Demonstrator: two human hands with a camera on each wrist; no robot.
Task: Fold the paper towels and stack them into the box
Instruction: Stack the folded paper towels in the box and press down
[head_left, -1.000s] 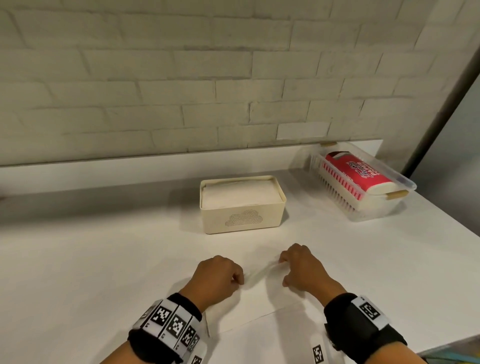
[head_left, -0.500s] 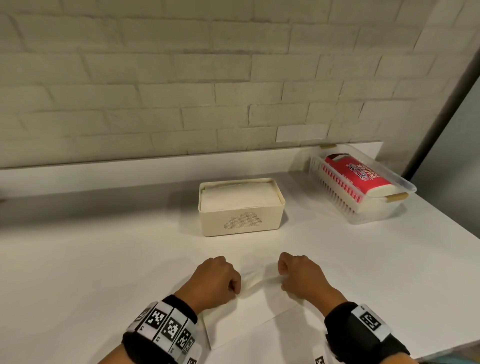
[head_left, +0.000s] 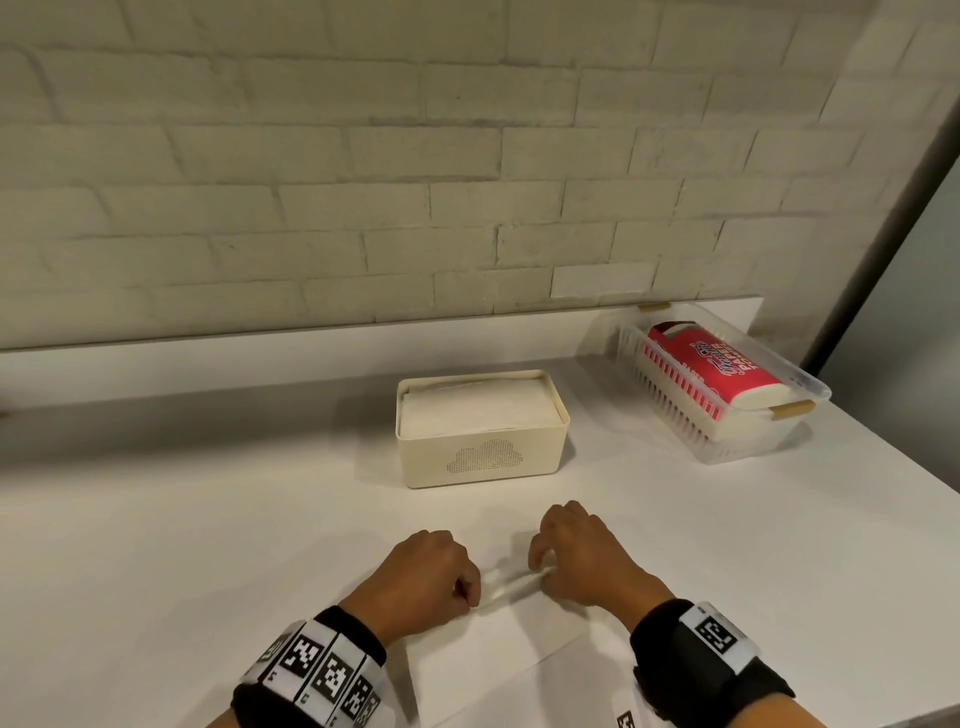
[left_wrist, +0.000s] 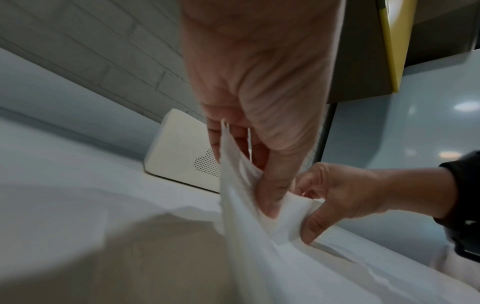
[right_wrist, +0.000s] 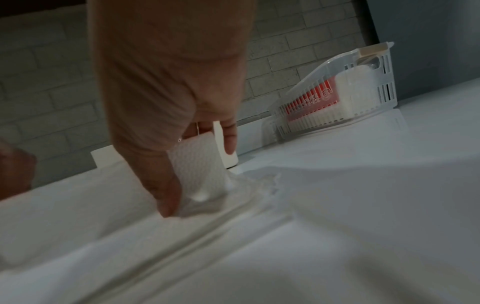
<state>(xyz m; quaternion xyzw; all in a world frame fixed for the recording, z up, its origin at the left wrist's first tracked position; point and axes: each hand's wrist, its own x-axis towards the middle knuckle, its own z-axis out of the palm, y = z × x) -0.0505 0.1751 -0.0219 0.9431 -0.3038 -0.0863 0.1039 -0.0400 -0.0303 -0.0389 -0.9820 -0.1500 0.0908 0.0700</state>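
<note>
A white paper towel (head_left: 498, 631) lies on the white table near the front edge, its far edge lifted. My left hand (head_left: 434, 584) pinches that edge between thumb and fingers; the left wrist view shows the towel (left_wrist: 249, 205) drawn up into the pinch. My right hand (head_left: 582, 564) pinches the same edge a little to the right; the right wrist view shows the towel (right_wrist: 200, 174) rising between thumb and fingers. Behind the hands stands the cream box (head_left: 480, 457) with a dotted cloud, holding folded towels (head_left: 478, 408) up to its rim.
A clear slatted basket (head_left: 727, 431) with a red-wrapped paper towel pack (head_left: 711, 369) sits at the back right by the brick wall. The table's right edge (head_left: 909, 467) runs diagonally there. A low white ledge runs along the wall.
Both hands have drawn the lifted far edge of the towel slightly nearer to me, and the head view has tilted a little lower. The box and basket have not moved.
</note>
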